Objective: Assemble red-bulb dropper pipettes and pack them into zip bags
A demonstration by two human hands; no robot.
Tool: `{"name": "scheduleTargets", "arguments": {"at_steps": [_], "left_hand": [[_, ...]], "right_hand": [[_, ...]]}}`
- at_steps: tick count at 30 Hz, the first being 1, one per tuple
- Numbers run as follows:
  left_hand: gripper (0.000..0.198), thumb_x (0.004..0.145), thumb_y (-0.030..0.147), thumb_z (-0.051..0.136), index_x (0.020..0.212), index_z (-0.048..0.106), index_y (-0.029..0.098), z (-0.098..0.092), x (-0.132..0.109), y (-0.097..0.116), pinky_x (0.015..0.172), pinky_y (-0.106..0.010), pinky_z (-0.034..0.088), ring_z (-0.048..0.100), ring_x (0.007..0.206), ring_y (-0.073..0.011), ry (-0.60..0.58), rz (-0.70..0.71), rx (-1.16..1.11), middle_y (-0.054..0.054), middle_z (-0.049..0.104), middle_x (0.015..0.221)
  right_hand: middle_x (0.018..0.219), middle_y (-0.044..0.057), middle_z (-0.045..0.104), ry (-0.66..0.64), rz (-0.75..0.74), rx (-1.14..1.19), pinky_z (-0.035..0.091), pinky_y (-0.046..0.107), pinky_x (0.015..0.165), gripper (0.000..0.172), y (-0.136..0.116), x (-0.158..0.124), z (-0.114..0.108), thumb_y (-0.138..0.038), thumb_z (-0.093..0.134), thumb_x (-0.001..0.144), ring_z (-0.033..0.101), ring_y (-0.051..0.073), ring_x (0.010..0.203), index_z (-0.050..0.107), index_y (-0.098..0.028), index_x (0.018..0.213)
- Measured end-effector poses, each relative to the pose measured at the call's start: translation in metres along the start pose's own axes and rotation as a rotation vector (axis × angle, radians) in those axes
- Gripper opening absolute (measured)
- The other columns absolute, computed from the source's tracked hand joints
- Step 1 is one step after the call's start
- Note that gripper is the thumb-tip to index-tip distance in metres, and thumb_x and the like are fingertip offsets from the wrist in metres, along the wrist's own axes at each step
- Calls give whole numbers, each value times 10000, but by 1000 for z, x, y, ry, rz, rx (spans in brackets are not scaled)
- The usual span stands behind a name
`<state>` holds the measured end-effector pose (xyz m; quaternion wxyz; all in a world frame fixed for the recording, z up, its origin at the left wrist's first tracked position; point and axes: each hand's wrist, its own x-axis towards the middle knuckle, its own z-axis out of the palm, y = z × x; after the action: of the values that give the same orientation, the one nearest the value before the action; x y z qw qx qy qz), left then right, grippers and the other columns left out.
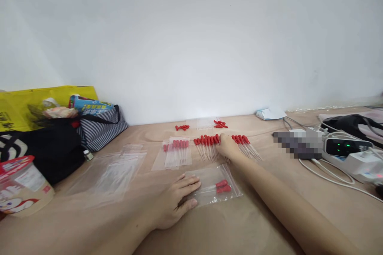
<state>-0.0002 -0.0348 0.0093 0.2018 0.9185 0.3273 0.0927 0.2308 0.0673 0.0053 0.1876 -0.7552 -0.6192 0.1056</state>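
Note:
My left hand (179, 197) lies open with its fingers stretched out on the left end of a clear zip bag (206, 195). Inside this bag are red-bulbed droppers (223, 186), bulbs toward the right. My right hand (226, 146) reaches to a row of loose droppers (206, 141), its fingers pinched at a dropper at the row's right end; the fingertips are partly hidden. More loose droppers (241, 140) lie just right of this hand. To the left are filled bags of droppers (179, 153), overlapping one another.
Flat clear zip bags (113, 173) lie at left. Small red bulbs (182, 127) and more red bulbs (220, 124) sit near the wall. Bags and a paper tub (26, 187) stand far left. A tissue pack (271, 113), cables and a white power strip (356, 167) occupy the right.

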Motion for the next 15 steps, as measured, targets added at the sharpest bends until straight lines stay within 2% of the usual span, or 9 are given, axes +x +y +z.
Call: {"name": "scheduleTargets", "arguments": {"at_steps": [7,10,12,15], "left_hand": [[410,869,353,380,1270,366,266,1,1,-1,1049,-436,191,324,1226,-190,-2,-6,3,-17,384,1326],[414,870,352,382,1273,362,257,1,1,-1,1056,-426,178,313,1232,-178,-14,-7,8,-15,376,1331],[405,877,352,366,1272,361,266,1,1,-1,1056,-421,181,312,1233,-174,-13,-6,2,-4,380,1329],[376,901,331,304,1270,359,287,0,1,-1,1054,-417,188,311,1233,-167,-10,-14,-1,16,378,1330]], "right_hand": [[972,189,577,-17,27,-5,414,372,688,284,-14,-1,3,-95,449,698,568,289,900,476,-116,980],[964,196,575,-18,-3,19,411,348,677,301,-16,-4,-4,-79,429,699,566,286,896,459,-89,999],[932,179,585,-19,-38,40,409,304,655,326,-9,-7,-15,-74,435,692,571,259,868,446,-83,1018],[812,113,599,-35,-124,167,397,254,591,392,17,-17,-33,-91,466,679,574,200,742,418,-99,1068]]}}
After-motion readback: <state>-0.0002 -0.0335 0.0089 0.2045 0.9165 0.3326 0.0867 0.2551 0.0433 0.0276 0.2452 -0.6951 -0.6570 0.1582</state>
